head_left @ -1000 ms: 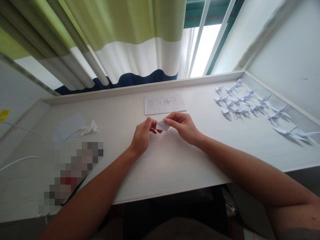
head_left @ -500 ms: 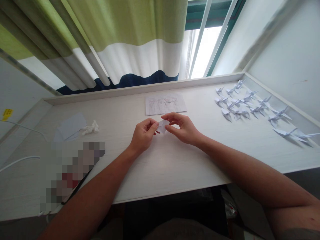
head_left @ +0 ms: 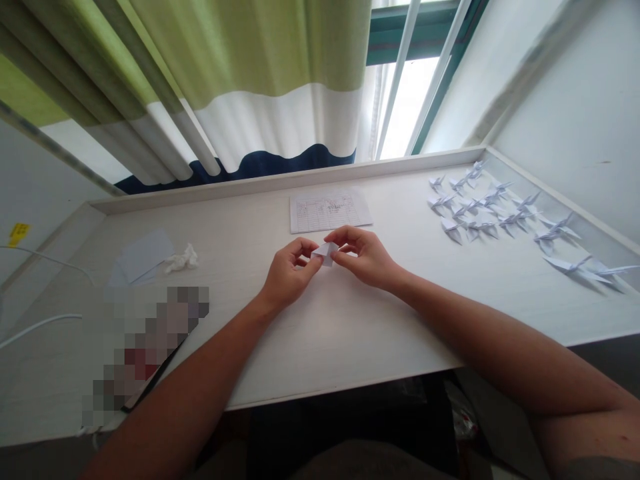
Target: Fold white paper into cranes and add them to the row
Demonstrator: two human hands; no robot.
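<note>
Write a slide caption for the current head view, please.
Left hand and right hand hold folded paper over a white desk, paper birds at right.

A green, white and navy cloth curtain (head_left: 275, 60) hangs beyond the whitish wood-grain tabletop (head_left: 320, 353), beside a white-barred window (head_left: 407, 100). A grid-printed white paper sheet (head_left: 330, 215) lies near the far edge; leftward are a crumpled white tissue (head_left: 183, 259) and a thin white cable (head_left: 50, 256).

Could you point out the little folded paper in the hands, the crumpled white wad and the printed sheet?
folded paper (head_left: 327, 252), head view, on its creased face
crumpled white wad (head_left: 184, 259), head view, on its middle
printed sheet (head_left: 330, 213), head view, on its printed grid
</note>
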